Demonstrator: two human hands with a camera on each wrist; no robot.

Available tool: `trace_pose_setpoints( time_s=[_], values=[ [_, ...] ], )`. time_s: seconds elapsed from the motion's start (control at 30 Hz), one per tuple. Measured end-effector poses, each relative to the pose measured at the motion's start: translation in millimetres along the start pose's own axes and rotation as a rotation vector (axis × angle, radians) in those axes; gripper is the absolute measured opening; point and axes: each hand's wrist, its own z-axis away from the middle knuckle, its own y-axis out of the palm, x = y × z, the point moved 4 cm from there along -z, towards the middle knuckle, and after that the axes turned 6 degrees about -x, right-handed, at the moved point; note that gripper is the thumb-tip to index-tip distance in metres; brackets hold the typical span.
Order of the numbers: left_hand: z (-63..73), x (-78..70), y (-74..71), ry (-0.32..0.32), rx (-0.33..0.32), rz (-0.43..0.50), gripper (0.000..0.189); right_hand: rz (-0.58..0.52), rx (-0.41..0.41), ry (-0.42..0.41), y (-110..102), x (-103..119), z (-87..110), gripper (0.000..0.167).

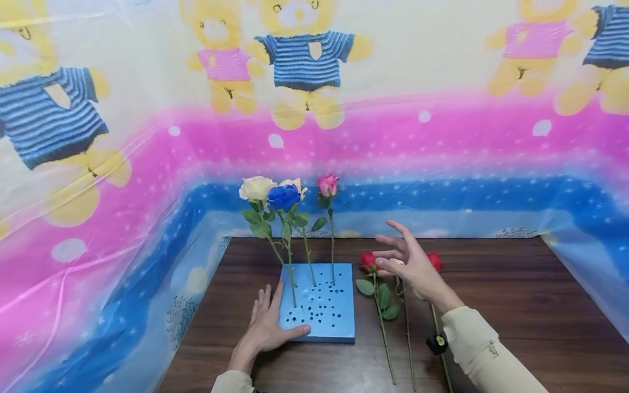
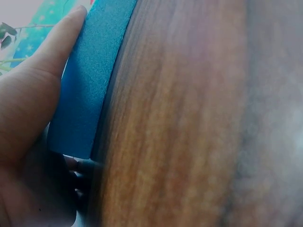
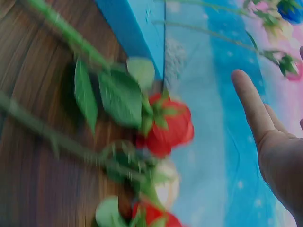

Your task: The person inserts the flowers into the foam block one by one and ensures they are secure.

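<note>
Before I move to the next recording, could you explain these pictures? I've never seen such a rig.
There is no machine, only a person's bare hands. The wide picture comes from a camera on the head, the close ones from one on each wrist. On the wooden table sits a blue block with four flowers standing in it; three lying flowers are to its right. The left hand rests against the block; the right hand holds nothing.

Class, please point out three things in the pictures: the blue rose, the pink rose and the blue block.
Blue rose (image 1: pixel 284 197): head view, on its petals.
Pink rose (image 1: pixel 327 184): head view, on its petals.
Blue block (image 1: pixel 345 303): head view, on its bare top near the right edge.
</note>
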Motion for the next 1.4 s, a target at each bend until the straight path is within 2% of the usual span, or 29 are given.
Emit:
trace_pose_setpoints(
  time_s=[0.13,0.33,0.47,0.63,0.77,1.03,1.2,1.4],
  values=[
    [-4.2,-2.1,4.2,0.020,-0.004,0.025,0.138,0.061,-0.056,-0.021,-37.2,0.1,19.2,0.092],
    [-6.1,-0.1,5.4,-0.015,0.021,0.005,0.139,0.099,-0.144,-0.009,-85.2,-4.5,51.5,0.091],
    [-4.7,3.5,1.6,-0.033,0.025,-0.020,0.139,0.094,-0.161,0.010,-102.8,-8.8,66.2,0.090],
    [-4.6,3.8,0.1,-0.023,0.021,-0.023,0.140,0.085,-0.196,0.038,-116.5,-9.7,75.4,0.091],
    [-6.7,3.8,2.8,-0.027,0.032,-0.032,0.140,0.103,-0.207,0.076,-124.1,-11.0,79.6,0.090],
    [-6.8,2.9,3.9,-0.031,0.035,-0.032,0.139,0.090,-0.133,0.193,-119.4,-29.2,92.3,0.094],
    [-5.7,4.0,4.2,-0.034,0.044,-0.019,0.140,0.094,-0.142,0.320,-114.2,-46.0,102.6,0.092],
    [-7.5,4.3,5.1,-0.027,0.044,-0.013,0.139,0.132,-0.182,0.512,-110.3,-62.4,113.8,0.084]
  ],
)
